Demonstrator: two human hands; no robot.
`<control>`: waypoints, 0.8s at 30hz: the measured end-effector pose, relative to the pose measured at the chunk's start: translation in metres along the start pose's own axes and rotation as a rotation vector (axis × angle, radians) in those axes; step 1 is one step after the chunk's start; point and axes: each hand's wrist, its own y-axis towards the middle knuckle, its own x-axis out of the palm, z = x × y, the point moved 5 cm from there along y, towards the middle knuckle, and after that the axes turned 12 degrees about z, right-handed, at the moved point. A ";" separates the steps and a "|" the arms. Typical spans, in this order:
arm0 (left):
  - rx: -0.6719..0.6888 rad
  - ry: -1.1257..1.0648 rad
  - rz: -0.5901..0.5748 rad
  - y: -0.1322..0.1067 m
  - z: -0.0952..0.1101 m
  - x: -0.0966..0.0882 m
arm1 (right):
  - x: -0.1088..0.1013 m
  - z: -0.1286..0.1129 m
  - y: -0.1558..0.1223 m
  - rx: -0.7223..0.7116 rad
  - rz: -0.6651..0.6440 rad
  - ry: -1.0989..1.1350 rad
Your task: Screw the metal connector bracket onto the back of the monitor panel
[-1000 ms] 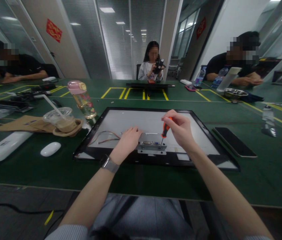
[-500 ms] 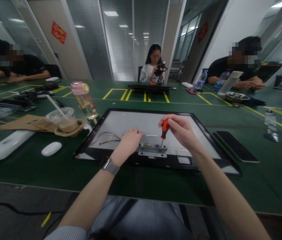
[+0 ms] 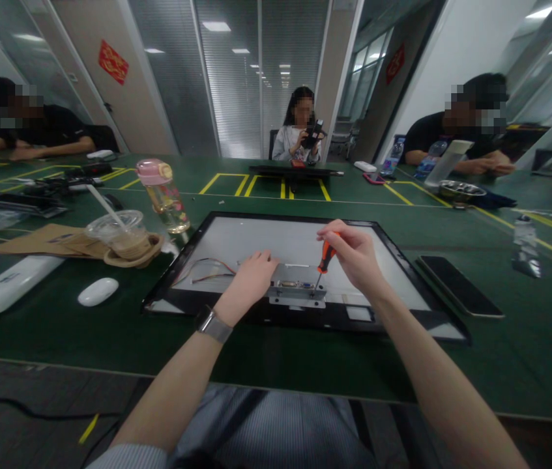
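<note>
A flat display panel (image 3: 227,238) with a black frame lies on the table, its pale back facing up. A metal bracket (image 3: 283,296) with a row of connector ports sits at its near edge. My left hand (image 3: 255,277) lies over the bracket's left end, fingers stretched forward; the fingertips' undersides are hidden. In my right hand (image 3: 354,251) is an orange and black screwdriver (image 3: 327,255), pinched by its handle and tilted. Its tip points down at the right end of the bracket, by the blue port. Thin cables (image 3: 202,262) run across the panel left of my left hand.
Left of the panel are a white mouse (image 3: 98,292), an iced drink cup (image 3: 122,231) and a pink-lidded bottle (image 3: 163,195). A black phone (image 3: 459,285) lies to the right. Across the green table (image 3: 276,361), several people sit; one holds a black device (image 3: 313,135).
The screwdriver handle leans further right, and my right hand has shifted slightly with it. My left hand stays over the bracket's left end. The whole view has drifted a little.
</note>
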 end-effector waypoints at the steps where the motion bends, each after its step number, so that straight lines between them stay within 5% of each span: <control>1: 0.000 -0.004 -0.001 0.000 0.000 -0.001 | 0.001 0.001 0.000 0.039 -0.021 0.033; 12: -0.006 -0.001 -0.013 0.001 -0.001 0.000 | 0.013 -0.011 -0.004 0.220 -0.239 0.220; 24: -0.008 0.008 0.001 0.001 -0.002 0.003 | 0.008 -0.007 0.000 0.122 -0.058 0.227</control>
